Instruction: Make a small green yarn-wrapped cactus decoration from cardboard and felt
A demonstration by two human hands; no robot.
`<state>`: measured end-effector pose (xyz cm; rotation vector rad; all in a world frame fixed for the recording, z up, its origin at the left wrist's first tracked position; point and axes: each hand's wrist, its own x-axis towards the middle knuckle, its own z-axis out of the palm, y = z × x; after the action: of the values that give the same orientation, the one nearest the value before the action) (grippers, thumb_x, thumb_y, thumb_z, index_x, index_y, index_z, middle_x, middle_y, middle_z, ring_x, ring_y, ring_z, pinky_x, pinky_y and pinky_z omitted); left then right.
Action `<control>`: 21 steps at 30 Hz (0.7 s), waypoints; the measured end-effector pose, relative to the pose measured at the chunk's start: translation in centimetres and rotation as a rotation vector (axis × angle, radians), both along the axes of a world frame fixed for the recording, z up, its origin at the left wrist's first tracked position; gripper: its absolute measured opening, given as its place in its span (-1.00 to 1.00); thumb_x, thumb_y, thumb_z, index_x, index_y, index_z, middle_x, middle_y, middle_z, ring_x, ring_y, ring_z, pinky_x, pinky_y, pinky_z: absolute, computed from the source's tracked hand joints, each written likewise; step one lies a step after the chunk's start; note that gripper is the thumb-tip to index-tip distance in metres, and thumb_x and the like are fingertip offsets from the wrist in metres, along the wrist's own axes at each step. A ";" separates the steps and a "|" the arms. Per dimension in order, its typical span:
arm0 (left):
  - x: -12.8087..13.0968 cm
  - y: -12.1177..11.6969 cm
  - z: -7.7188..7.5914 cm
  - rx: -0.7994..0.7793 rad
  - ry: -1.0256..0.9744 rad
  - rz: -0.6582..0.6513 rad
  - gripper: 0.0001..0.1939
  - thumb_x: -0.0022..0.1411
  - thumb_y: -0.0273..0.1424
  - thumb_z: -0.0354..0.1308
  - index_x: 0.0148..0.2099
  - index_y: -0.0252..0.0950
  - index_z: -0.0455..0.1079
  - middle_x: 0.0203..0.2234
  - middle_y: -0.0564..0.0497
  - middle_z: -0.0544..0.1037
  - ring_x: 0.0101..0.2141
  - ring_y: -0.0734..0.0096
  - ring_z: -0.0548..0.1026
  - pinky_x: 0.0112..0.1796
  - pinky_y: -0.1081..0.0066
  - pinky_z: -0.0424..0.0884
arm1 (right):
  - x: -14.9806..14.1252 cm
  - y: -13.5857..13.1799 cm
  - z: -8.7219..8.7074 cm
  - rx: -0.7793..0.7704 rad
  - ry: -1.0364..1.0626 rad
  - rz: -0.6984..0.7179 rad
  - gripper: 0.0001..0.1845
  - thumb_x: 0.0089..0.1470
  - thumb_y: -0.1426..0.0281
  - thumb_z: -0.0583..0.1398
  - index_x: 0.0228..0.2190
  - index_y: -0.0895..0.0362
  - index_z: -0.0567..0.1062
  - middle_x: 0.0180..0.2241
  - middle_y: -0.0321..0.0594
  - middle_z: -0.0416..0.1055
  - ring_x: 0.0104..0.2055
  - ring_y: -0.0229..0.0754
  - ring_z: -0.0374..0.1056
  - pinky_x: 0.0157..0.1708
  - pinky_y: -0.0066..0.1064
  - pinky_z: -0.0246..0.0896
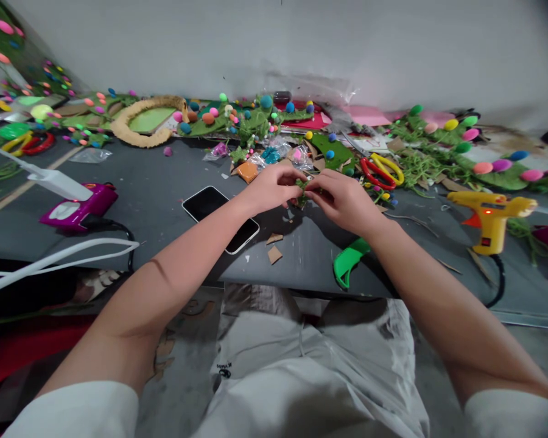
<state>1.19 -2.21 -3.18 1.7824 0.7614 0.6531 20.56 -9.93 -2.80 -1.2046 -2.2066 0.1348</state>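
Both hands meet over the middle of the dark table (pixel 155 173), pinching a small green leafy piece (pixel 301 188) between them. My left hand (pixel 276 187) has its thumb and fingers closed on the piece from the left. From the right, my right hand (pixel 340 198) grips it with bent fingers; much of it is covered by the fingertips. A smartphone (pixel 205 204) with a dark screen lies partly under my left forearm. Small cardboard scraps (pixel 274 254) rest just below the hands. A green curved plastic piece (pixel 347 264) lies beside my right forearm.
A yellow glue gun (pixel 488 216) with a lit red light stands at right. Red and yellow scissors (pixel 378 172) lie behind my right hand. A tan ring (pixel 139 139), pompoms and green felt line the wall. A purple power socket (pixel 80 207) with cables sits at left.
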 end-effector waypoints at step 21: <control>-1.2 0.2 0.2 0.483 0.158 0.163 -0.69 0.18 -0.44 0.17 -0.01 -0.28 0.51 -0.24 -0.08 0.62 -0.29 0.37 0.54 -0.21 0.33 0.43 | 15.4 5.6 1.4 -0.331 -0.272 -0.652 -0.86 -0.09 0.46 0.35 -0.47 0.18 0.47 -0.42 0.01 0.48 -0.47 -0.22 0.18 -0.37 -0.26 0.04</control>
<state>0.02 -1.97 -3.01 2.2478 0.9173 0.8656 35.97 -4.30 -1.43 -2.1745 -1.9306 0.0702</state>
